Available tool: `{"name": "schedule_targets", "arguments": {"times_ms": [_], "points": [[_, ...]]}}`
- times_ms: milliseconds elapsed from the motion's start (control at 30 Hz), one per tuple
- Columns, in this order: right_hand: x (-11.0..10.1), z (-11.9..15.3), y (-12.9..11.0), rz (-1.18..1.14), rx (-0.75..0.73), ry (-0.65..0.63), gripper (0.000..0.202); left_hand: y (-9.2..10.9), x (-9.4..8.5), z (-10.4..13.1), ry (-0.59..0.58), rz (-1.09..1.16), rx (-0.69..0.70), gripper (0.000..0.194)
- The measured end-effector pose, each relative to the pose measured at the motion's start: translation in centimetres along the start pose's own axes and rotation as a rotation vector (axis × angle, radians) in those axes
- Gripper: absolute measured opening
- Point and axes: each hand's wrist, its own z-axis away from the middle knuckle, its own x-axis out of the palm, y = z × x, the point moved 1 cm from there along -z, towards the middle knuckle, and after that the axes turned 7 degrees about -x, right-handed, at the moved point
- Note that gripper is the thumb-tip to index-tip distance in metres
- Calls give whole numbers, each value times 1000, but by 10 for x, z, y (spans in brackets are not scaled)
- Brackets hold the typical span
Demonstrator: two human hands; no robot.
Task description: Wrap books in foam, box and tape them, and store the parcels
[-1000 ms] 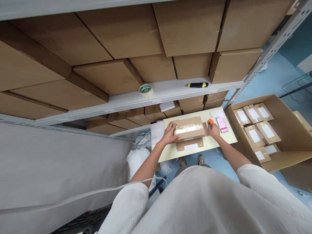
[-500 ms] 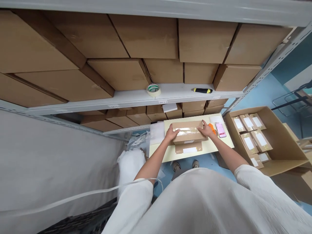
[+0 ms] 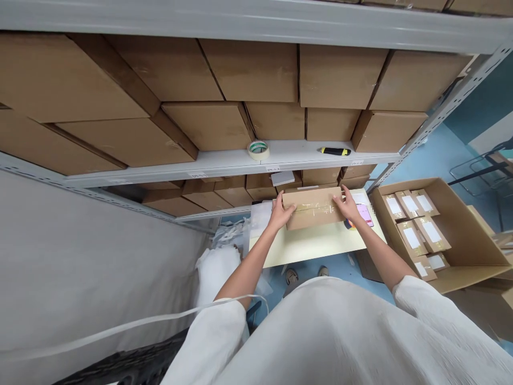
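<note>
My left hand [image 3: 281, 212] grips the left end of a closed cardboard box [image 3: 315, 213], its thumb lying on the face turned to me. At the other end my right hand [image 3: 346, 207] holds the same box, thumb on that face and fingers round the far edge. Clear tape runs lengthwise along the box. It is held over a pale yellow tabletop [image 3: 306, 247], near the shelf. By my right wrist lie a phone with a pink screen [image 3: 364, 215] and a partly hidden orange and dark object [image 3: 349, 224].
A shelf rack full of cardboard boxes [image 3: 248, 69] stands ahead, holding a tape roll [image 3: 258, 150] and a utility knife [image 3: 334, 151]. At right, a large open carton [image 3: 475, 256] contains several labelled small boxes. White wrapping material [image 3: 218, 267] lies left of the table.
Both hands have moved the box away from me, towards the shelf, and tilted it. The labelled cardboard seen in front of it before is out of sight, and more tabletop shows.
</note>
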Motion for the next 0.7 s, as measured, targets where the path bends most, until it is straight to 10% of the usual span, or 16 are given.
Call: {"name": "schedule_targets", "arguments": {"times_ms": [233,467,700], "points": [[12,41,25,39,121,-136,83,-34,13,40,41,65,-163,42],[33,63,64,132,291,-338,62,-88,36,62,-76,12,-370,39],[42,32,57,-42,338,-198,66,-66,30,26,-51,92,-366,65]]}}
